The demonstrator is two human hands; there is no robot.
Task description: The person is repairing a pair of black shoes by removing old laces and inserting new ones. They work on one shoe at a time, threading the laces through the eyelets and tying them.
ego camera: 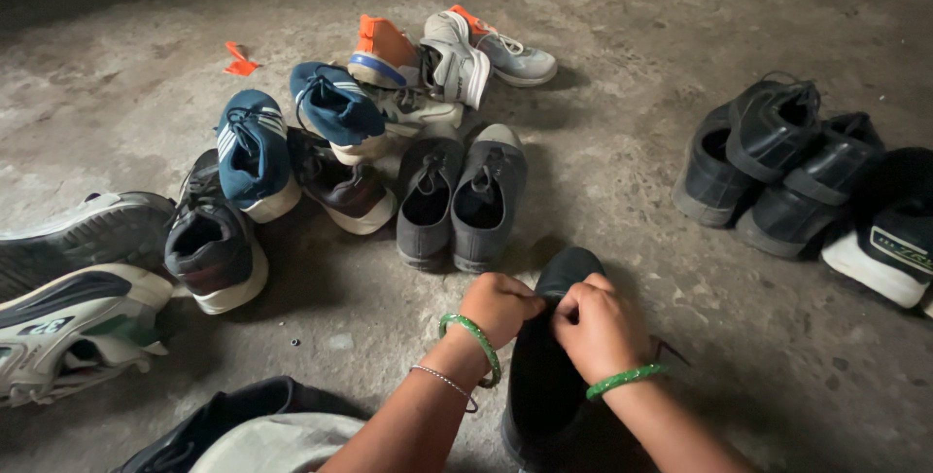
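Note:
A black shoe lies on the concrete floor right in front of me, toe pointing away. My left hand and my right hand are both closed over its upper, fingers pinched at the lace area. The laces themselves are hidden under my fingers. Each wrist carries a green bangle, and the left one has a thin silver chain too.
A pair of grey canvas shoes stands just beyond the black shoe. Blue, orange-and-white and grey sneakers pile up behind. Black leather shoes sit at right, bulky sneakers at left. An orange scrap lies far left.

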